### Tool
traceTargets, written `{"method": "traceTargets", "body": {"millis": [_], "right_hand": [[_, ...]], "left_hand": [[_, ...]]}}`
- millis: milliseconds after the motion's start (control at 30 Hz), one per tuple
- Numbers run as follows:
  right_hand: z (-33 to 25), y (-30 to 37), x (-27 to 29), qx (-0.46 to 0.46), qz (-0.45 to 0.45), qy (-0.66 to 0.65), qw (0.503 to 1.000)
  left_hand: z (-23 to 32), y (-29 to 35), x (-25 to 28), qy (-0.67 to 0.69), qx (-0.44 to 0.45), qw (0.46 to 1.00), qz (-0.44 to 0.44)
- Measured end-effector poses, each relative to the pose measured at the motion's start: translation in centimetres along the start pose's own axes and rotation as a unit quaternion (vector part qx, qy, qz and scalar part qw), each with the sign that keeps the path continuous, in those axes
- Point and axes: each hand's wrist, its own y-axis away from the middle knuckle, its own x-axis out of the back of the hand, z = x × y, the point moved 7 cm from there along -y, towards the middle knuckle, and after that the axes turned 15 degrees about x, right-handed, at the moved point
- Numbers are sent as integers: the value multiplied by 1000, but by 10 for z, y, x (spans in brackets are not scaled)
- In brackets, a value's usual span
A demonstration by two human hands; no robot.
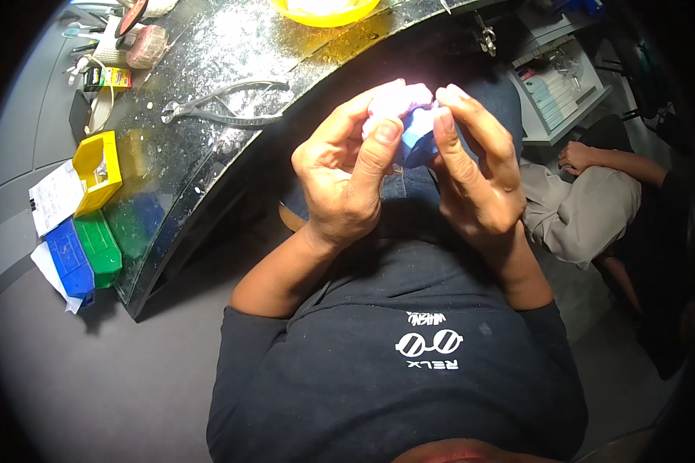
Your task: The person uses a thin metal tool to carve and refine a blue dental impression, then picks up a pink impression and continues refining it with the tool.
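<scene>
Both of my hands are raised together beyond the table's curved edge, over my lap. Between them is a small lumpy piece that resembles a dental cast: a pale, pinkish-white part (pixel 398 100) against a blue part (pixel 418 139). My left hand (pixel 347 158) pinches the pale part with its thumb and fingers. The blue part is gripped by the fingertips of my right hand (pixel 479 162). Bright glare washes out the top, and my fingers hide some of the piece. Metal nippers (pixel 174 113) lie on the table to the left, handles spread.
White dust and crumbs dot the dark table (pixel 201 154). A yellow bowl (pixel 328 17) stands at the far edge. Yellow (pixel 100 197), green (pixel 100 251) and blue bins (pixel 69 258) hang at the left corner. Another person (pixel 587 208) sits at right, near a drawer (pixel 556 127).
</scene>
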Motion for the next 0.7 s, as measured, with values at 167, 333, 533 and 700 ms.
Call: {"method": "traceTargets", "body": {"millis": [167,333,533,700], "right_hand": [[3,2,-3,-4,-15,-19,1000],[4,5,-4,-14,-12,-40,999],[1,1,-4,-36,-24,-26,999],[2,1,-5,-48,-35,-22,998]], "left_hand": [[-5,0,4,12,24,999,32],[-7,0,3,-2,49,998,50],[-8,-2,2,15,17,998,53],[-10,-2,3,20,17,998,49]]}}
